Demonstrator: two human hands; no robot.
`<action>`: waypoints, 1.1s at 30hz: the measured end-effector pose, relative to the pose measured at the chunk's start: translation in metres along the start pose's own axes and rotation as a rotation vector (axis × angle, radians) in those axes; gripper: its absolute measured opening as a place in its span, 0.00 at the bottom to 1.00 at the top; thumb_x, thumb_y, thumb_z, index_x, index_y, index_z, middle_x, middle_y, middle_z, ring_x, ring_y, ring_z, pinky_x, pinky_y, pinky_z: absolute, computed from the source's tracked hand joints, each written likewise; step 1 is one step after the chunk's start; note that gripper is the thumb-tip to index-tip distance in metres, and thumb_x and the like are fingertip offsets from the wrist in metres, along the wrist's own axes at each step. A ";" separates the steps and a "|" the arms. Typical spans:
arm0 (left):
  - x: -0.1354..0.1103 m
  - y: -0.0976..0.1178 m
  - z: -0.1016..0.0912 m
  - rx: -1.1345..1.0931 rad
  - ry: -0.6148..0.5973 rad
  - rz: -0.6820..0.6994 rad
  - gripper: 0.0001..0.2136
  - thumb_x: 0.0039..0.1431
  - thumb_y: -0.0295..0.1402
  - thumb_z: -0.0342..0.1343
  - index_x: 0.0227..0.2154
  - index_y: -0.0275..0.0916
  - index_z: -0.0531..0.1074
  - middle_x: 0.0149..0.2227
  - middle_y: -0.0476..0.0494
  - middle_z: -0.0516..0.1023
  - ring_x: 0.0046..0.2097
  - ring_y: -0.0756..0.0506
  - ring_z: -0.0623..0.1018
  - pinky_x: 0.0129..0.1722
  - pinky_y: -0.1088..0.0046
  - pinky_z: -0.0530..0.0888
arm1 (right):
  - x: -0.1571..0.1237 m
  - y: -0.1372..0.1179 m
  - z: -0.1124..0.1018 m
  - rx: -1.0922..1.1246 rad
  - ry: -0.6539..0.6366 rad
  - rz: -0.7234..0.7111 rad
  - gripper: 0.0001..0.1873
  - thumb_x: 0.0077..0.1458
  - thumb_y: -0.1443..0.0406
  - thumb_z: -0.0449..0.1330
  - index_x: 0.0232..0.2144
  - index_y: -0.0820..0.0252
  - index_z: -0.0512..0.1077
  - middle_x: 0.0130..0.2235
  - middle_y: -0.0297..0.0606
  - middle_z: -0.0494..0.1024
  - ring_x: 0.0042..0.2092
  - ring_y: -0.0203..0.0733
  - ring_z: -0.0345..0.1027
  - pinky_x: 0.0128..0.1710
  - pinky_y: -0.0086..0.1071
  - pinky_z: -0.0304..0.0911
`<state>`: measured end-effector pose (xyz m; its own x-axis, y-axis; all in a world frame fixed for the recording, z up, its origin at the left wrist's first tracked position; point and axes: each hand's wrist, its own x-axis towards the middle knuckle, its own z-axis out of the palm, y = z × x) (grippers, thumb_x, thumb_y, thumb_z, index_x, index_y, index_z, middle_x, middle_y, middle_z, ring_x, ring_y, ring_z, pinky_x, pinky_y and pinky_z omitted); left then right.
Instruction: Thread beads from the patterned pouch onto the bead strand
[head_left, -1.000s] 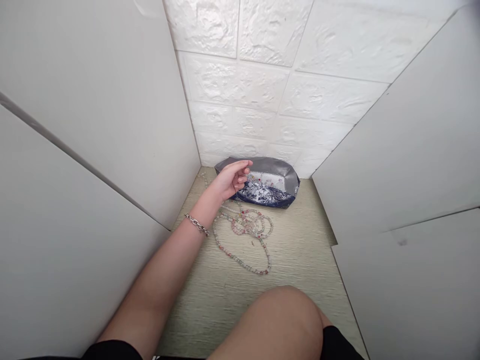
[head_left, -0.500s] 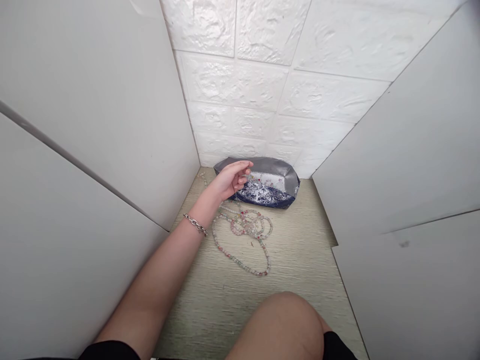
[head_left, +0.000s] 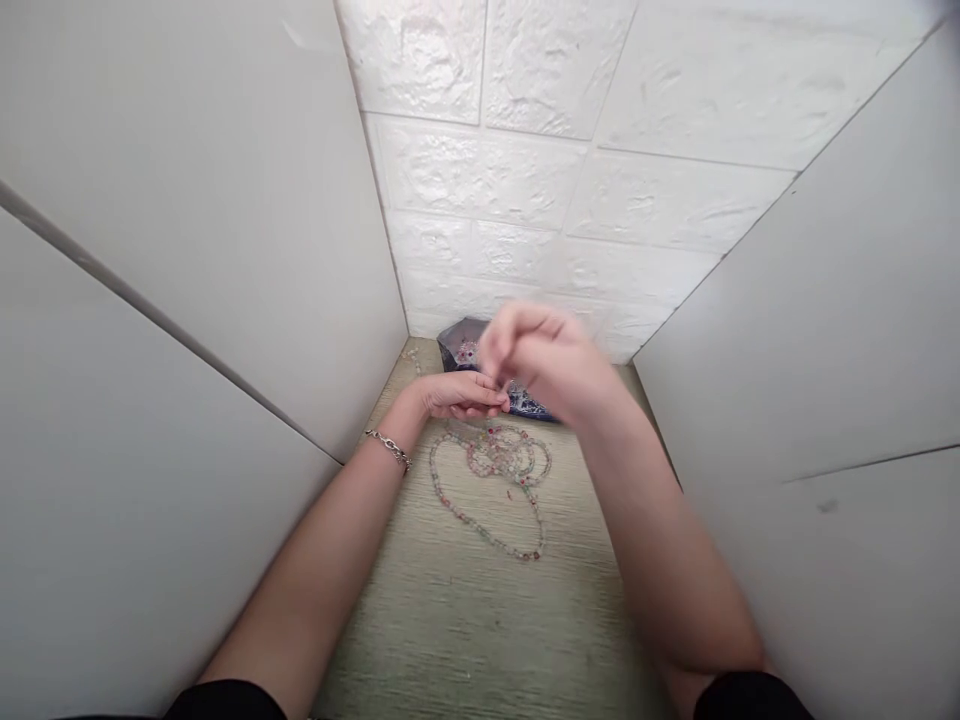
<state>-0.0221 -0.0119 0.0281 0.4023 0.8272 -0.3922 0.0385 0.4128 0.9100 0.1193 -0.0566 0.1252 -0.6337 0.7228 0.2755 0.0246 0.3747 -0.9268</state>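
Observation:
My left hand (head_left: 466, 394), with a chain bracelet (head_left: 389, 448) on its wrist, is at the front of a dark blue and silver pouch (head_left: 455, 343). Its thumb and fingertips are pressed together, and anything between them is too small to make out. Just above those fingertips my right hand (head_left: 551, 362) is curled in a pinch, blurred by motion. What it holds, if anything, does not show. The right hand hides much of the pouch, inside which small beads show. Below the hands, a long beaded string (head_left: 487, 536) lies in loops on the floor.
White panels stand close on the left (head_left: 225, 200) and right (head_left: 825, 330). A white brick-patterned wall (head_left: 525, 180) rises behind the pouch. Pale beads (head_left: 414, 358) lie in the left corner of the wood-grain floor (head_left: 450, 630).
My right hand has come into view from the right, over the pouch. My left hand has dropped from above the pouch to its front edge. The knee is out of view.

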 end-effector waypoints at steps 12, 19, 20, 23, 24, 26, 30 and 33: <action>0.011 -0.003 -0.005 0.200 -0.476 -0.138 0.10 0.41 0.38 0.57 0.22 0.36 0.72 0.21 0.47 0.67 0.17 0.58 0.60 0.11 0.85 0.47 | 0.031 0.147 -0.041 -0.994 0.080 0.390 0.16 0.47 0.69 0.53 0.42 0.66 0.66 0.44 0.48 0.68 0.46 0.43 0.61 0.46 0.32 0.54; 0.011 -0.003 -0.003 0.209 -0.469 -0.141 0.10 0.41 0.38 0.57 0.23 0.36 0.71 0.21 0.49 0.66 0.17 0.59 0.60 0.12 0.84 0.48 | 0.030 0.151 -0.034 -1.034 0.074 0.416 0.13 0.50 0.70 0.51 0.39 0.66 0.65 0.41 0.47 0.68 0.42 0.42 0.63 0.42 0.30 0.55; 0.011 -0.003 -0.003 0.210 -0.467 -0.140 0.10 0.42 0.38 0.57 0.23 0.36 0.71 0.21 0.49 0.66 0.17 0.59 0.60 0.12 0.84 0.48 | 0.030 0.151 -0.034 -1.032 0.069 0.415 0.12 0.50 0.70 0.50 0.38 0.66 0.66 0.40 0.48 0.68 0.41 0.42 0.63 0.41 0.30 0.55; 0.012 -0.004 -0.002 0.212 -0.460 -0.136 0.10 0.42 0.39 0.57 0.23 0.36 0.71 0.21 0.50 0.67 0.17 0.59 0.60 0.12 0.84 0.48 | 0.029 0.152 -0.032 -1.039 0.052 0.404 0.11 0.51 0.72 0.47 0.36 0.67 0.66 0.38 0.48 0.69 0.39 0.41 0.63 0.38 0.29 0.55; 0.012 -0.004 -0.002 0.213 -0.455 -0.134 0.11 0.42 0.39 0.56 0.24 0.36 0.71 0.22 0.50 0.67 0.17 0.60 0.60 0.12 0.85 0.48 | 0.029 0.152 -0.032 -1.043 0.050 0.399 0.11 0.51 0.73 0.47 0.36 0.67 0.66 0.37 0.49 0.69 0.38 0.40 0.63 0.38 0.29 0.55; 0.011 -0.003 -0.001 0.213 -0.446 -0.135 0.11 0.42 0.40 0.57 0.24 0.35 0.70 0.22 0.50 0.67 0.18 0.60 0.60 0.12 0.85 0.48 | 0.028 0.154 -0.031 -1.045 0.056 0.390 0.11 0.50 0.74 0.46 0.34 0.67 0.67 0.36 0.49 0.70 0.37 0.40 0.63 0.37 0.29 0.55; 0.012 -0.002 0.000 0.173 -0.427 -0.115 0.12 0.41 0.39 0.58 0.25 0.34 0.69 0.22 0.50 0.66 0.18 0.60 0.60 0.13 0.85 0.47 | 0.027 0.153 -0.034 -0.974 0.173 0.292 0.11 0.48 0.75 0.46 0.30 0.67 0.68 0.34 0.45 0.69 0.36 0.39 0.62 0.38 0.30 0.55; 0.013 -0.002 0.002 0.106 -0.386 -0.047 0.11 0.42 0.38 0.57 0.25 0.34 0.69 0.23 0.50 0.65 0.19 0.60 0.60 0.13 0.85 0.47 | 0.028 0.149 -0.037 -0.748 0.400 0.202 0.09 0.47 0.73 0.48 0.28 0.65 0.68 0.32 0.41 0.70 0.36 0.37 0.61 0.41 0.32 0.56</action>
<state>-0.0154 -0.0023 0.0211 0.7110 0.5961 -0.3730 0.1513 0.3884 0.9090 0.1340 0.0407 0.0044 -0.2468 0.9135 0.3233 0.6974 0.3991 -0.5953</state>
